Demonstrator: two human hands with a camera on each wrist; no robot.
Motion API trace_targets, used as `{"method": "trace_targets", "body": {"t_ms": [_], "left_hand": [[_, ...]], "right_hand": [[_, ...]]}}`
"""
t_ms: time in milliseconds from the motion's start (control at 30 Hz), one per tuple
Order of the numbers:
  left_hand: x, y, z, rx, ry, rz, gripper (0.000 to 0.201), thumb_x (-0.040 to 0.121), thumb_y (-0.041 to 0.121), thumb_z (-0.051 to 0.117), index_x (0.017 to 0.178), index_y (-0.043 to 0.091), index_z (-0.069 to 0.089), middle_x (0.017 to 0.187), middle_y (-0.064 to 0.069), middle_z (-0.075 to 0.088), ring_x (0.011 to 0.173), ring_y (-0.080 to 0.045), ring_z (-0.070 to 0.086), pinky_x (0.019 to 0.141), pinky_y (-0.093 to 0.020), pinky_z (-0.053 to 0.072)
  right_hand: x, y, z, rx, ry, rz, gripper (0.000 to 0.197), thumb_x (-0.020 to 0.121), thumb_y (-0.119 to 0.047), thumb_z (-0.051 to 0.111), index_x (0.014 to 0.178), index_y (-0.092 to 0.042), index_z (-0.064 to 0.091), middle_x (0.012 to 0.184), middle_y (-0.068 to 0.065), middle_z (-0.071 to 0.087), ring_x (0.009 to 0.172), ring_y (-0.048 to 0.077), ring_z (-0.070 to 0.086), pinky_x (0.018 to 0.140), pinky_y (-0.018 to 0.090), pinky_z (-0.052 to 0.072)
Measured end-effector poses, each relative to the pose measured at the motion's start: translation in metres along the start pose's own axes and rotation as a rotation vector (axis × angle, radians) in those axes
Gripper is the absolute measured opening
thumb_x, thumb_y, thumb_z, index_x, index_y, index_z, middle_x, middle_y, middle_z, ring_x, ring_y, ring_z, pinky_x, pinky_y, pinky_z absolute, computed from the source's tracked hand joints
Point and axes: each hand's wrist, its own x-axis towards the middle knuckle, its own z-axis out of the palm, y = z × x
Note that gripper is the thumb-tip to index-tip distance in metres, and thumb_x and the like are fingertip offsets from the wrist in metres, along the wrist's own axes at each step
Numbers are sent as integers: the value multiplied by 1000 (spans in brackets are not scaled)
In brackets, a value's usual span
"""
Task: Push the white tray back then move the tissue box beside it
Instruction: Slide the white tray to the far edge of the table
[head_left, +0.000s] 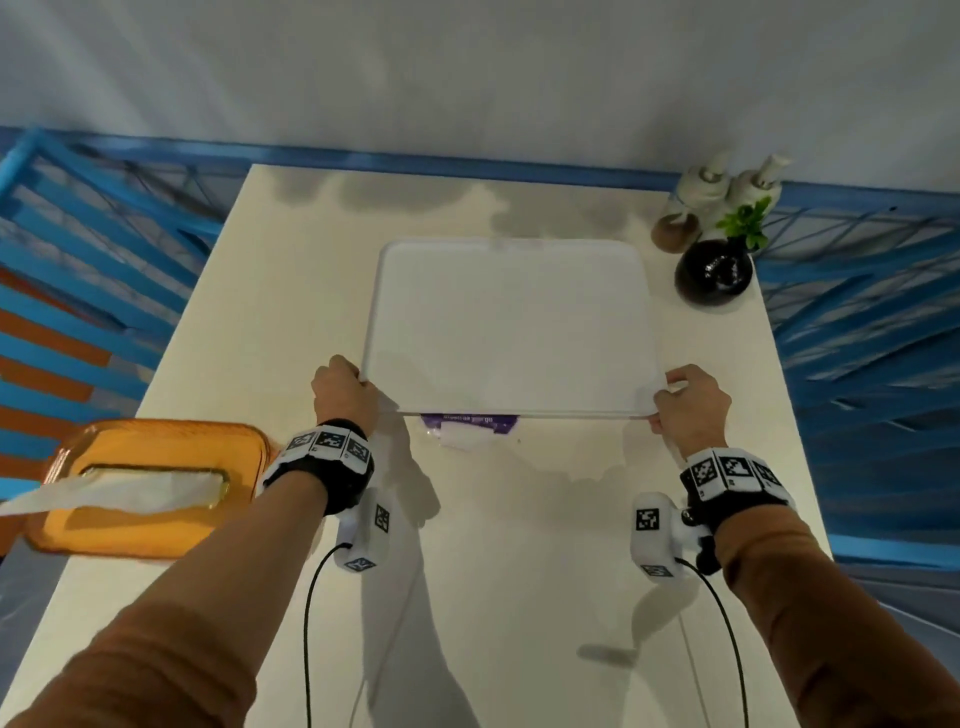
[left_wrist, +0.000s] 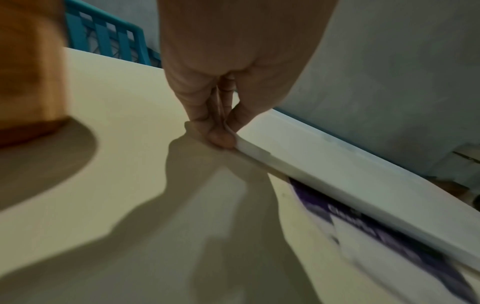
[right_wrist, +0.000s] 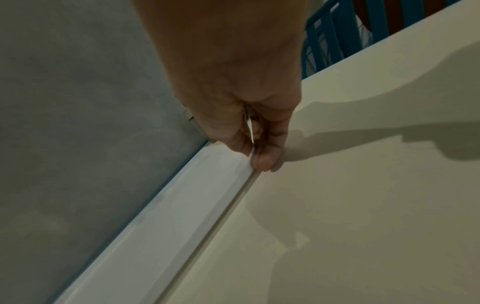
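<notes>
Tray (head_left: 511, 327) sits mid-table, near edge lifted over a purple packet (head_left: 470, 423). Left hand (head_left: 340, 392) and right hand (head_left: 691, 402) pinch its near corners. Push step underway; next, slide it back, then fetch box (head_left: 145, 488) from near-left edge.

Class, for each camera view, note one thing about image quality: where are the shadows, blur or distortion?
Head view: wide-angle bending of the table edges, arm shadows in the foreground. Left wrist view: purple packet under the white tray smeared by blur. Right wrist view: dim, soft, hand shadow across the table.
</notes>
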Motion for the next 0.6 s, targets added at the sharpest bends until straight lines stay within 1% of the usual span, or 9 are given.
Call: {"method": "trace_targets", "body": {"t_ms": [100, 167, 200, 267, 300, 333, 400, 500, 600], "left_hand": [[29, 16, 2, -3, -16, 8, 29, 88, 4, 47, 114, -8, 54, 122, -30, 55, 111, -42, 53, 85, -44, 47], [46, 27, 4, 3, -17, 26, 29, 88, 5, 48, 113, -8, 55, 120, -30, 56, 111, -43, 53, 85, -43, 47], [54, 32, 5, 4, -16, 38, 28, 88, 5, 48, 112, -8, 55, 119, -30, 57, 111, -43, 53, 85, -43, 47], [67, 40, 6, 6, -16, 54, 28, 88, 4, 48, 111, -9, 56, 118, -31, 58, 111, -43, 53, 85, -43, 46], [72, 44, 6, 6, -15, 58, 28, 88, 4, 48, 111, -9, 56, 118, -31, 58, 111, -43, 53, 85, -43, 46], [77, 48, 7, 8, -13, 63, 28, 88, 4, 47, 111, -9, 56, 118, -31, 58, 112, -43, 52, 85, -43, 46], [86, 53, 8, 6, -11, 69, 27, 88, 3, 47, 110, -9, 56, 118, -31, 58, 112, -42, 52, 85, -43, 46], [95, 59, 9, 4, -11, 72, 27, 87, 4, 47, 110, -8, 56, 118, -31, 57, 111, -42, 52, 85, -44, 46], [102, 64, 11, -1, -5, 87, 27, 87, 3, 47, 110, -8, 56, 118, -31, 57, 111, -42, 53, 87, -47, 48]], "right_hand": [[23, -16, 8, -5, 19, 5, 20, 82, 1, 51, 98, -7, 60, 92, 22, 64, 52, 32, 62, 33, 26, 49], [39, -25, 12, -5, 23, 9, 22, 82, 1, 51, 100, -6, 59, 98, 25, 64, 56, 35, 64, 34, 26, 50], [46, -29, 14, -2, 25, 14, 22, 82, 0, 50, 100, -7, 58, 102, 27, 64, 59, 37, 65, 37, 28, 52], [59, -35, 20, 9, 36, 26, 21, 79, 0, 48, 95, -13, 55, 103, 29, 64, 76, 41, 68, 52, 40, 60], [65, -37, 22, 15, 43, 34, 22, 76, -1, 48, 92, -15, 54, 101, 30, 64, 87, 41, 67, 61, 47, 60], [71, -39, 25, 17, 52, 41, 23, 74, -2, 47, 90, -17, 53, 101, 30, 64, 95, 41, 65, 66, 52, 59], [81, -43, 29, 9, 67, 49, 24, 71, -4, 46, 90, -17, 54, 104, 30, 62, 95, 42, 65, 69, 55, 58], [88, -51, 31, 11, 81, 52, 29, 75, -3, 47, 101, -8, 59, 111, 29, 59, 89, 45, 66, 71, 55, 58], [94, -55, 34, -12, 107, 40, 32, 74, -7, 49, 104, -8, 60, 114, 26, 60, 92, 46, 66, 80, 56, 55]]}}
